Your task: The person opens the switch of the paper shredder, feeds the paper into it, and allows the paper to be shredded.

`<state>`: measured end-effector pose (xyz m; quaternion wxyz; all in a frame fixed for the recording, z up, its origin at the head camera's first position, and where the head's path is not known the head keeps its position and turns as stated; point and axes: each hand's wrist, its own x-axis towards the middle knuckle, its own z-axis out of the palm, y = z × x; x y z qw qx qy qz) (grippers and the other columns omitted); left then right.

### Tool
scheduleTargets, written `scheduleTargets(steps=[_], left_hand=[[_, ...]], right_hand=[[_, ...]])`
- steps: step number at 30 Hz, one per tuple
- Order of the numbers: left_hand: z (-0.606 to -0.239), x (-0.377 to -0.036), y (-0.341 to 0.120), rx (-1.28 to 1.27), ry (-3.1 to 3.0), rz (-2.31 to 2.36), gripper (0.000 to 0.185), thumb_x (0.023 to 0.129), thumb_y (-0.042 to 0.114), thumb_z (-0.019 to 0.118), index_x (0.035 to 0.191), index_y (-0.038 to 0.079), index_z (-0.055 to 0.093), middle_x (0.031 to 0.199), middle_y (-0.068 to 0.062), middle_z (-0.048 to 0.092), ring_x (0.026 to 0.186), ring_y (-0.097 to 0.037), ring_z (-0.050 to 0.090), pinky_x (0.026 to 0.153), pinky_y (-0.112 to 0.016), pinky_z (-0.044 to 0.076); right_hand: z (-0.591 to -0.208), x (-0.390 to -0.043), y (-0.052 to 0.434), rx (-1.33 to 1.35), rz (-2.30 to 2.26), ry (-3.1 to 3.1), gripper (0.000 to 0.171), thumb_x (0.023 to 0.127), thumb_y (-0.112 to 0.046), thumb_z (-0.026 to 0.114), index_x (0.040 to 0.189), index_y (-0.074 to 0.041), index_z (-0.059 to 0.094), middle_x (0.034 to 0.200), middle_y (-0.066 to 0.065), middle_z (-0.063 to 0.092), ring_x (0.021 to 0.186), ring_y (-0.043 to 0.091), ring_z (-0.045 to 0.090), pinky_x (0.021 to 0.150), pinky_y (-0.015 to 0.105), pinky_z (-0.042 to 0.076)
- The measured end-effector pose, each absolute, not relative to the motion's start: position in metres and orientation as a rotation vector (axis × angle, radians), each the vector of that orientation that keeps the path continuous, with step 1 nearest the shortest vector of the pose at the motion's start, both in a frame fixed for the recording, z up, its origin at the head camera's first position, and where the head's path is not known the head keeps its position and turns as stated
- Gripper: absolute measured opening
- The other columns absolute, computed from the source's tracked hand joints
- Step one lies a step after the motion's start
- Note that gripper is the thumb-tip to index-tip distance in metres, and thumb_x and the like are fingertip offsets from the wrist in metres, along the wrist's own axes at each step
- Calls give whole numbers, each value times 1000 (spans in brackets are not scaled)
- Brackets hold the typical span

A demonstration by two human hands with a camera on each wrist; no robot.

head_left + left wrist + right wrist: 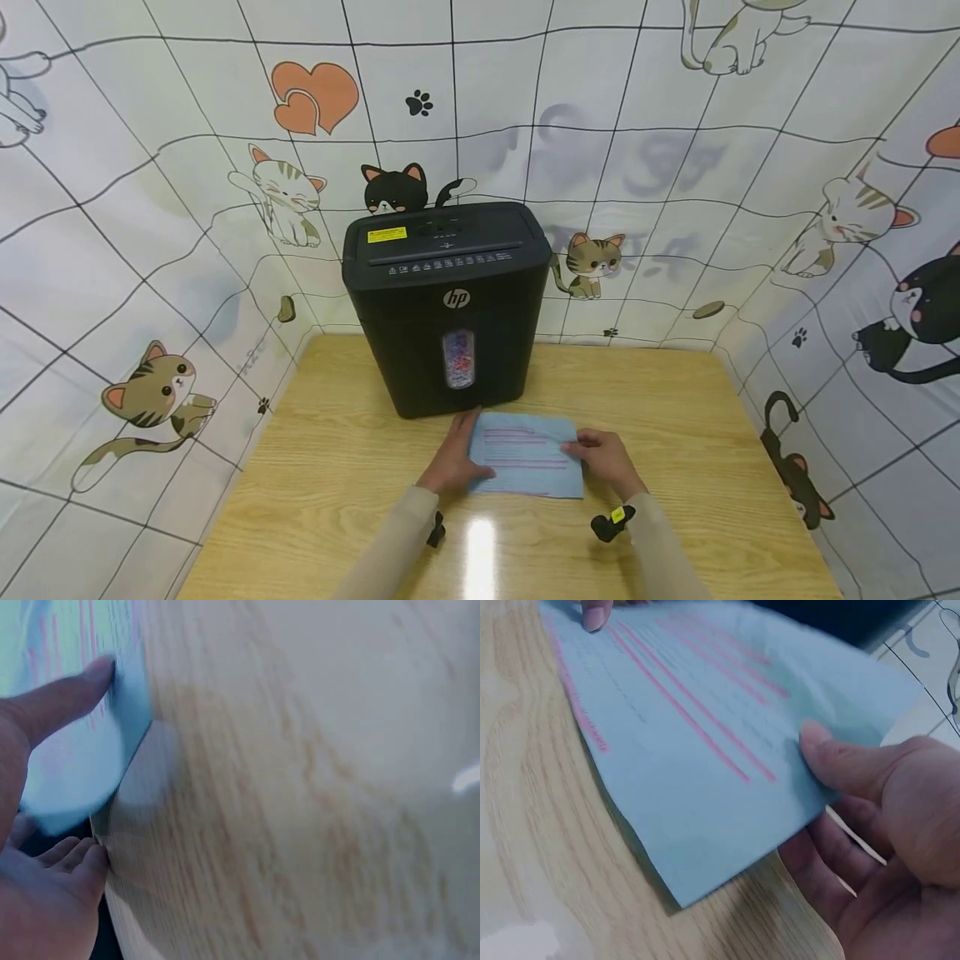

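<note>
Head view, paper: a light blue sheet [527, 455] with pink lines lies on the wooden table [322, 500], just near of the black shredder [447, 304].
Head view, hands: the left hand [453, 461] holds the sheet's left edge, the right hand [607, 461] its right edge.
Head view, backdrop: a cat-print cloth [150, 250] hangs behind and to both sides.
Left wrist view: the thumb lies on top of the sheet [75, 750], the other fingers [71, 851] curl under its edge; the left hand [37, 825] pinches it. Picture blurred.
Right wrist view: the right hand [877, 832] pinches the sheet [705, 735], thumb on top, fingers beneath; that edge is lifted off the table [525, 847].
</note>
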<state>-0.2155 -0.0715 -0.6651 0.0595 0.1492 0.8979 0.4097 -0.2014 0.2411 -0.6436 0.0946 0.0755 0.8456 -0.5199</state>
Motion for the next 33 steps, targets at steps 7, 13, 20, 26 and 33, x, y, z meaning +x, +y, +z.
scheduleTargets(steps=[7, 13, 20, 26, 33], left_hand=[[-663, -214, -82, 380, 2619, 1547, 76, 81, 19, 88, 145, 2, 51, 138, -20, 61, 126, -35, 61, 103, -47, 54], [-651, -213, -88, 331, 2556, 1685, 20, 90, 21, 80, 105, 6, 78, 97, -8, 79, 85, -12, 72, 73, -25, 57], [-629, -215, -90, 278, 2560, 1736, 16, 91, 20, 79, 100, 7, 78, 92, -8, 78, 79, -8, 68, 68, -22, 53], [-607, -216, -91, 227, 2512, 1832, 12, 92, 14, 77, 99, 4, 78, 93, -13, 79, 76, -10, 70, 64, -22, 54], [-580, -216, -93, 215, 2510, 1920, 11, 89, 14, 80, 95, 5, 79, 93, -13, 79, 78, -15, 74, 66, -20, 55]], right_hand=[[-637, -197, 249, 111, -1611, 2401, 33, 87, -34, 82, 110, -10, 77, 102, 3, 77, 90, 9, 66, 77, 24, 52], [-630, -198, 249, 138, -1644, 2398, 35, 88, -31, 82, 110, -5, 77, 101, 6, 78, 91, 9, 68, 77, 22, 56], [-614, -205, 246, 122, -1659, 2418, 30, 92, -29, 78, 109, -4, 77, 102, 5, 77, 91, 9, 69, 81, 29, 59], [-593, -208, 242, 37, -1662, 2478, 28, 95, -33, 74, 99, -6, 77, 95, 4, 75, 89, 11, 70, 86, 39, 60], [-569, -212, 237, -32, -1689, 2565, 27, 95, -33, 74, 96, -6, 76, 89, 7, 76, 84, 13, 69, 80, 30, 59]])
